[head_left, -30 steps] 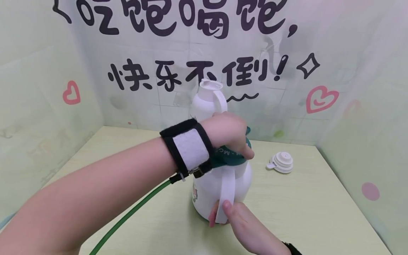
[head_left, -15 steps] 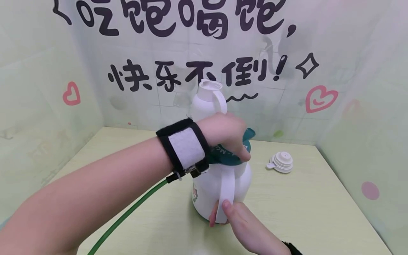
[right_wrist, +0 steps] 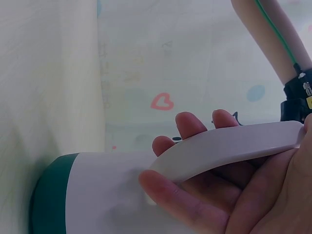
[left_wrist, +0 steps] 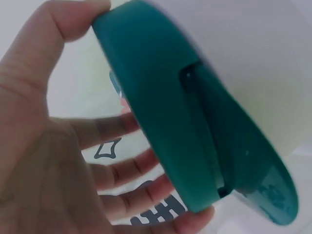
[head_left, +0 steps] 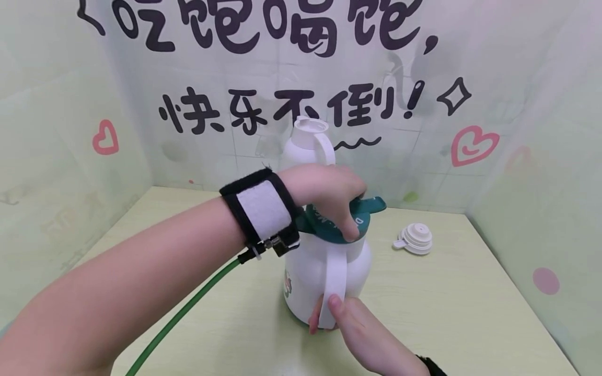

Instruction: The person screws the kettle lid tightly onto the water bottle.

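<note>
Tabletop; fingers (head_left: 345, 228) around teal lid (head_left: 364, 222)

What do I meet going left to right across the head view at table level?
Green hose → wrist strap → left hand gripping the green lid of the white jug → loose white cap.

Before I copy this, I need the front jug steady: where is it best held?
By its white handle, low down, from the near side. The loop stands off the white jug, so fingers can curl through it, as the right hand does, leaving the teal lid free for the left hand.
</note>
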The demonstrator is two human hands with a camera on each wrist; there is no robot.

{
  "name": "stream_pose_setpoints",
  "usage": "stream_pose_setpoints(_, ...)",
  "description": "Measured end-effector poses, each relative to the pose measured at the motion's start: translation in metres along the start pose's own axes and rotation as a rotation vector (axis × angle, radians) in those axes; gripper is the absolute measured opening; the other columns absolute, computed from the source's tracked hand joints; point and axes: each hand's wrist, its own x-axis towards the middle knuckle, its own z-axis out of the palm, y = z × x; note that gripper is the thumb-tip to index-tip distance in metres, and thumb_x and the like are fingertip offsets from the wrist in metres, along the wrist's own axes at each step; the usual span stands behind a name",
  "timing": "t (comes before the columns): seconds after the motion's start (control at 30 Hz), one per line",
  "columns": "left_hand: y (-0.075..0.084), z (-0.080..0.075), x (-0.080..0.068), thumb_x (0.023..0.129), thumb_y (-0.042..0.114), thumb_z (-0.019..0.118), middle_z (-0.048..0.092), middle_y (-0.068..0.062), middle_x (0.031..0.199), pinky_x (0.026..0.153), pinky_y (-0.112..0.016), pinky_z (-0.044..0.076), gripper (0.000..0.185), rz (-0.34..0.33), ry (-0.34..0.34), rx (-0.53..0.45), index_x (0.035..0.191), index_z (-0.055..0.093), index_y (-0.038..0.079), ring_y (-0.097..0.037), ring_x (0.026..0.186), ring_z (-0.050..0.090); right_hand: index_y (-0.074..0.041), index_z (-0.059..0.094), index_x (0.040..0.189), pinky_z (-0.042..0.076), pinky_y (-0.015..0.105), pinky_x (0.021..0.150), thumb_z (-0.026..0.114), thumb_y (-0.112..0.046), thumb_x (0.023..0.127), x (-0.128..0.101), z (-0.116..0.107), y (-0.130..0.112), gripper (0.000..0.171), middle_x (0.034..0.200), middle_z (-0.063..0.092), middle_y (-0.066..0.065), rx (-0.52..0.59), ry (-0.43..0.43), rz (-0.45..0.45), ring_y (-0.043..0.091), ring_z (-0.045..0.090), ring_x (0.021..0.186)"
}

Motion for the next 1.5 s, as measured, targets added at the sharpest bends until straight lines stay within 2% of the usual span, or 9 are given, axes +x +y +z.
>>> stream_pose_setpoints(0.17, -0.005, -0.002, 0.001, 0.080, 0.035, 0.074, 0.052, -0.001, 0.110, 0.079, -0.027, 0.045, 0.053, 0.067, -0.035, 0.027, 0.123, 0.055, 0.011, -0.017, 0.100, 0.048, -0.017, 0.064, 0.094, 0.039, 0.031, 0.086, 0.007, -0.035, 0.106, 0.001, 0.000, -0.001, 0.061, 0.101, 0.060, -0.005, 0.008, -0.007, 0.028, 0.015, 0.050, 0.105)
stream_pose_setpoints(0.27, -0.007, -0.002, 0.001, 0.080, 0.034, 0.074, 0.046, -0.001, 0.116, 0.081, -0.029, 0.045, 0.059, 0.080, -0.063, 0.031, 0.131, 0.051, 0.014, -0.017, 0.105, 0.044, -0.017, 0.064, 0.094, 0.039, 0.031, 0.086, 0.008, -0.034, 0.107, 0.001, 0.000, -0.001, 0.060, 0.100, 0.060, -0.005, 0.005, -0.002, 0.016, 0.015, 0.050, 0.104)
stream_pose_setpoints(0.5, -0.010, -0.004, 0.001, 0.080, 0.029, 0.074, 0.042, -0.001, 0.120, 0.080, -0.029, 0.046, 0.062, 0.102, -0.092, -0.002, 0.135, 0.048, 0.018, -0.019, 0.107, 0.043, -0.016, 0.064, 0.093, 0.039, 0.030, 0.085, 0.008, -0.033, 0.107, 0.001, 0.000, 0.000, 0.060, 0.098, 0.061, -0.005, -0.011, 0.004, -0.015, 0.014, 0.051, 0.101)
stream_pose_setpoints(0.8, -0.007, -0.002, 0.000, 0.079, 0.038, 0.070, 0.041, 0.001, 0.119, 0.082, -0.032, 0.042, 0.064, 0.069, -0.090, 0.034, 0.136, 0.046, 0.021, -0.019, 0.110, 0.036, -0.017, 0.064, 0.092, 0.040, 0.029, 0.084, 0.008, -0.032, 0.107, 0.001, 0.000, 0.000, 0.060, 0.096, 0.060, -0.008, -0.048, 0.017, -0.029, 0.013, 0.052, 0.098)
stream_pose_setpoints(1.07, -0.007, 0.002, 0.000, 0.082, 0.044, 0.064, 0.042, 0.000, 0.120, 0.083, -0.032, 0.041, 0.061, 0.044, -0.040, -0.021, 0.136, 0.048, 0.020, -0.019, 0.109, 0.038, -0.017, 0.065, 0.092, 0.039, 0.029, 0.084, 0.009, -0.029, 0.107, 0.000, 0.001, 0.001, 0.059, 0.096, 0.060, -0.007, -0.045, 0.020, -0.037, 0.013, 0.052, 0.098)
stream_pose_setpoints(1.17, -0.004, 0.002, 0.000, 0.082, 0.047, 0.064, 0.047, 0.000, 0.116, 0.082, -0.033, 0.043, 0.061, 0.001, -0.005, -0.028, 0.133, 0.050, 0.016, -0.019, 0.105, 0.044, -0.017, 0.065, 0.093, 0.039, 0.029, 0.084, 0.009, -0.029, 0.107, 0.000, 0.001, 0.001, 0.059, 0.098, 0.061, -0.006, -0.033, 0.019, -0.040, 0.013, 0.051, 0.099)
stream_pose_setpoints(1.27, 0.000, 0.002, -0.001, 0.081, 0.050, 0.065, 0.053, -0.001, 0.109, 0.078, -0.032, 0.046, 0.056, -0.089, 0.020, -0.050, 0.122, 0.053, 0.015, -0.019, 0.098, 0.051, -0.016, 0.065, 0.093, 0.039, 0.029, 0.084, 0.009, -0.029, 0.107, -0.001, 0.001, 0.002, 0.059, 0.098, 0.060, -0.006, -0.017, 0.017, -0.046, 0.013, 0.051, 0.099)
stream_pose_setpoints(1.37, 0.005, 0.001, -0.003, 0.081, 0.051, 0.066, 0.057, 0.000, 0.104, 0.075, -0.031, 0.047, 0.049, -0.176, 0.021, -0.088, 0.111, 0.055, 0.015, -0.018, 0.094, 0.054, -0.016, 0.065, 0.094, 0.038, 0.029, 0.085, 0.010, -0.028, 0.107, -0.001, 0.001, 0.002, 0.058, 0.098, 0.060, -0.006, -0.010, 0.018, -0.063, 0.013, 0.051, 0.099)
stream_pose_setpoints(1.5, 0.010, 0.002, -0.003, 0.081, 0.051, 0.067, 0.058, -0.001, 0.102, 0.074, -0.030, 0.047, 0.047, -0.247, 0.013, -0.139, 0.108, 0.057, 0.014, -0.017, 0.093, 0.055, -0.016, 0.065, 0.094, 0.039, 0.029, 0.084, 0.011, -0.026, 0.107, -0.001, 0.001, 0.003, 0.057, 0.097, 0.060, -0.006, -0.017, 0.027, -0.087, 0.013, 0.051, 0.099)
